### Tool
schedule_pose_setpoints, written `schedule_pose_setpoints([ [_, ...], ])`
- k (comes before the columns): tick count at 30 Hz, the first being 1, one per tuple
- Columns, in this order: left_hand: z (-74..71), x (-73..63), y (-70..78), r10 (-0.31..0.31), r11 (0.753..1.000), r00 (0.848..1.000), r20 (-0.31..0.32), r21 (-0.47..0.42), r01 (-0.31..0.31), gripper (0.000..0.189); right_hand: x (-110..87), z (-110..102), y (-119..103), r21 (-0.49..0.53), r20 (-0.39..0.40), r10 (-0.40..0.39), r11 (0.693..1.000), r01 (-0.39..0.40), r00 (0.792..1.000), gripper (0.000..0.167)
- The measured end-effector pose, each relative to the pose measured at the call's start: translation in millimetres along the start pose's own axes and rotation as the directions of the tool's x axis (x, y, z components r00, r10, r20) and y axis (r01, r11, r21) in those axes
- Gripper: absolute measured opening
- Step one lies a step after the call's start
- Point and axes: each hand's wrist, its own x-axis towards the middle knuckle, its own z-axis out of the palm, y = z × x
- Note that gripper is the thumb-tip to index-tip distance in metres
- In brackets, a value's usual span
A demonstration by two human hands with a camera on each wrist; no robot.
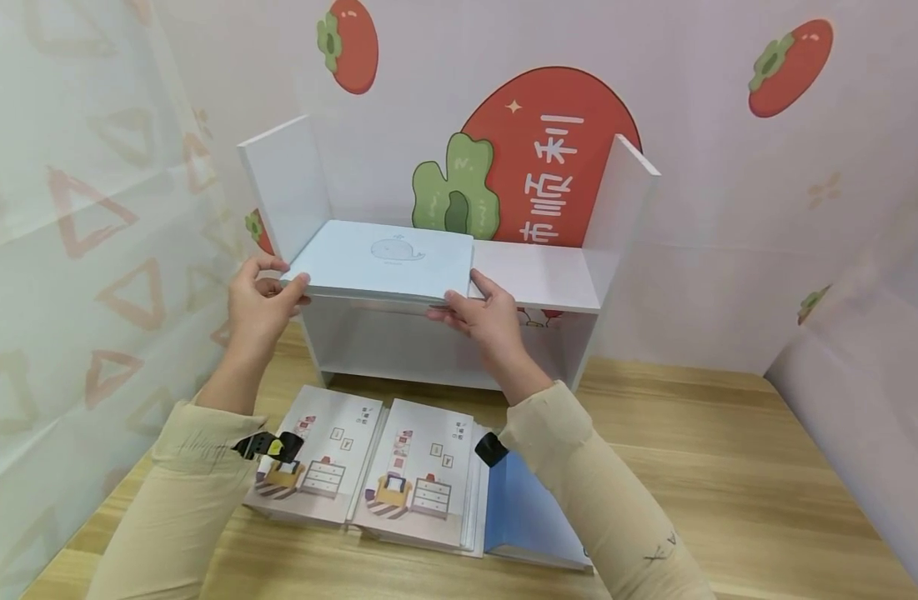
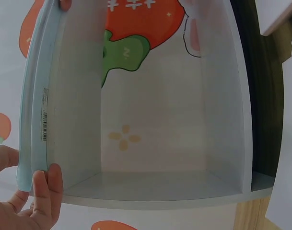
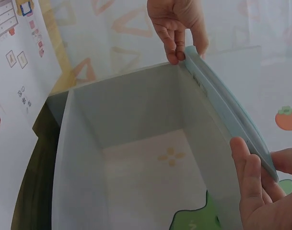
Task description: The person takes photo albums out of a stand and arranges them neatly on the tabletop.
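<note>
A light-blue book (image 1: 368, 260) with a whale drawing on its cover lies flat over the upper board of a white shelf (image 1: 544, 275), covering its left part. My left hand (image 1: 259, 302) pinches the book's front left corner, thumb on top and fingers beneath. At the front right corner, my right hand (image 1: 490, 317) grips it the same way. From below, the left wrist view shows a barcode on the book's underside (image 2: 44, 115), with fingertips right at the shelf edge. The right wrist view shows both hands at opposite ends of the book (image 3: 227, 110).
Two white picture-covered stacks, the left one (image 1: 323, 454) and the right one (image 1: 421, 475), lie on the wooden table (image 1: 676, 467) before the shelf. A blue book (image 1: 534, 508) sits beside them under my right forearm. Upright side panels (image 1: 624, 217) bound the shelf; patterned cloth hangs behind.
</note>
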Motion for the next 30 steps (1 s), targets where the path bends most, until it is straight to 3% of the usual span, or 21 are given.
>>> schedule_pose_setpoints([
  [5, -5.6, -5.2, 1.1, -0.021, 1.000, 0.998, 0.065, -0.012, 0.022, 0.026, -7.5, -4.1, 2.2, 0.017, 0.022, -0.018, 1.000, 0.018, 1.000, 0.069],
  [8, -9.8, -6.5, 1.6, -0.047, 0.999, 0.992, 0.119, 0.013, 0.045, 0.040, -10.4, -5.6, 4.1, 0.012, 0.035, -0.035, 0.999, 0.034, 0.999, 0.069],
  [12, -15.4, -6.8, -1.7, -0.073, 0.997, 0.974, 0.215, 0.027, 0.069, 0.064, -15.5, -7.3, 9.3, -0.005, 0.047, -0.047, 0.999, 0.048, 0.998, 0.070],
  [19, -27.1, -9.3, -12.0, -0.067, 0.998, 0.938, 0.341, 0.038, 0.058, 0.066, -19.1, -10.4, 19.2, -0.046, 0.061, -0.089, 0.995, 0.092, 0.994, 0.073],
  [24, -32.4, -12.7, -16.6, -0.051, 0.999, 0.923, 0.381, 0.028, 0.044, 0.068, -16.8, -10.6, 22.0, -0.064, 0.083, -0.102, 0.992, 0.108, 0.991, 0.075],
  [30, -36.0, -14.1, -19.5, -0.014, 1.000, 0.923, 0.384, -0.009, 0.019, 0.069, -15.7, -9.9, 21.5, -0.022, 0.104, -0.113, 0.993, 0.116, 0.988, 0.074],
])
